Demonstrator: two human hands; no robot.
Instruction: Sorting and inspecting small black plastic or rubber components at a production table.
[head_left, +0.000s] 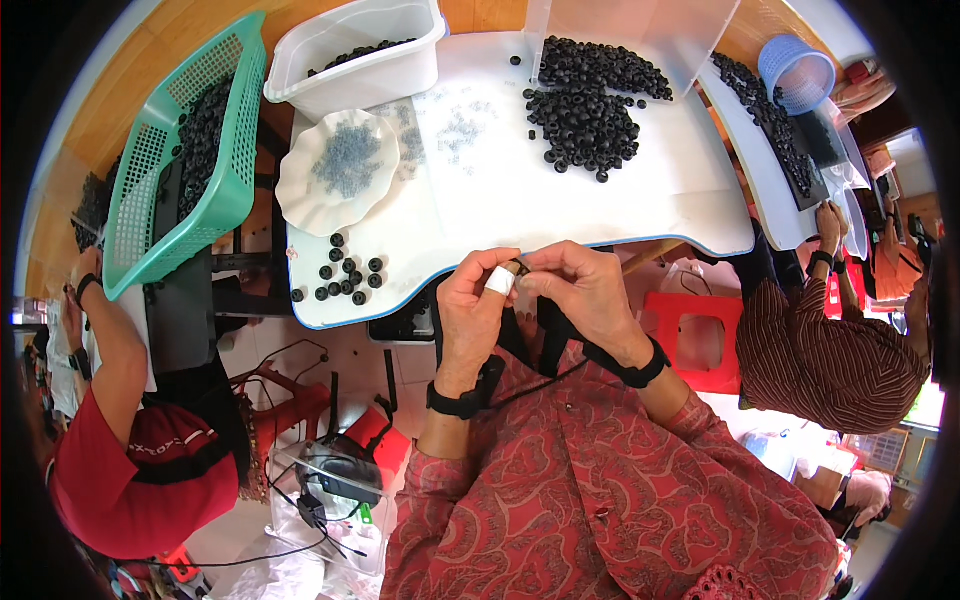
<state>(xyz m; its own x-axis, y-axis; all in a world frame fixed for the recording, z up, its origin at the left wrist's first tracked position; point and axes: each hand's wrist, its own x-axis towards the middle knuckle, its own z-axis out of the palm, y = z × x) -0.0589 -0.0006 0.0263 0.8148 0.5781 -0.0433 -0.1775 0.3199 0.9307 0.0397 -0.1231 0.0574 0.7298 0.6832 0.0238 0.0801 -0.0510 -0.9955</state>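
Just in front of the table's near edge, my left hand and my right hand meet fingertip to fingertip. Both pinch a small black part, mostly hidden by the fingers. White tape wraps one digit of my left hand. A loose group of small black round parts lies at the table's left corner. Beyond my hands is a larger pile of black parts. Tiny clear pieces fill the middle of a white wavy-rimmed dish; more clear pieces are scattered beside it.
A white tub holding black parts stands at the far left of the white table. Left of it is a green basket. Co-workers sit on both sides, in a red shirt and a striped shirt. A red stool stands at right.
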